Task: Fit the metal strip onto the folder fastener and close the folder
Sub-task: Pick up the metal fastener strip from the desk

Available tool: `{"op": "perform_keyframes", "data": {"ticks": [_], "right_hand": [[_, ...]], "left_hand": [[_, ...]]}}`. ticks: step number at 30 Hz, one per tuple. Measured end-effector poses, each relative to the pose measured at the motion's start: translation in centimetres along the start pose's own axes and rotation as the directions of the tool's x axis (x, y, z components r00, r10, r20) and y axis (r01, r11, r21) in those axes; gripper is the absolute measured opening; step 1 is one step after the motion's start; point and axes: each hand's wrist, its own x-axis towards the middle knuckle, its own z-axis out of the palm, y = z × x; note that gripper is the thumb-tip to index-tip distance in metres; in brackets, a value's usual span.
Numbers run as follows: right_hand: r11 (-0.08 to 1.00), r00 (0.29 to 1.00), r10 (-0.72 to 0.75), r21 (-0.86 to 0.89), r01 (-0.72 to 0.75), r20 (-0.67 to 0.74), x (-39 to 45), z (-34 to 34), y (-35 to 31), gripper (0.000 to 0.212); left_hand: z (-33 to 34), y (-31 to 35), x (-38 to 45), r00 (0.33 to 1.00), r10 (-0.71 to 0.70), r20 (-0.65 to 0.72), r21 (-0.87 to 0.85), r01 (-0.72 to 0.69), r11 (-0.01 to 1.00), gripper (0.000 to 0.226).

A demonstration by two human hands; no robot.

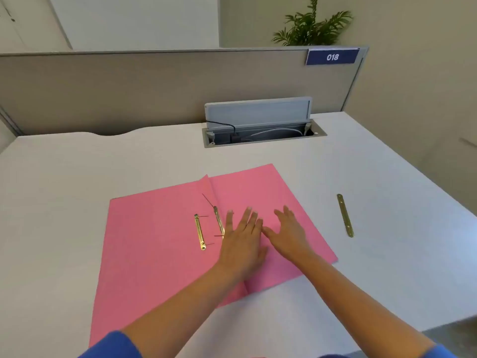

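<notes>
A pink folder (154,254) lies open and flat on the white desk (77,171). Its brass fastener bar (199,232) sits on the left leaf beside the spine, and a thin prong (218,218) stands up close to the fold. My left hand (242,241) rests flat on the right leaf just right of the fold, fingers spread. Beside it, my right hand (291,233) also lies flat on that leaf, fingers apart. A loose brass metal strip (345,215) lies on the desk to the right of the folder, apart from both hands.
An open cable hatch (260,125) with wires sits at the back of the desk. A grey partition (129,89) with a blue "018" sign (332,57) stands behind it. The desk's right edge runs diagonally near the strip.
</notes>
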Motion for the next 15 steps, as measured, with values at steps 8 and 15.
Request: {"op": "perform_keyframes", "data": {"ticks": [8,15], "right_hand": [[0.966,0.944,0.249,0.128,-0.226,-0.215,0.7,-5.2,5.4,0.047],[0.893,0.854,0.444,0.053,-0.447,-0.271,2.3,-8.9,10.4,0.039]], "left_hand": [[2.7,1.7,0.9,0.993,0.038,0.116,-0.101,-0.027,0.995,0.066],[4.5,1.9,0.8,0.984,0.008,0.176,-0.169,0.022,0.985,0.07]]}}
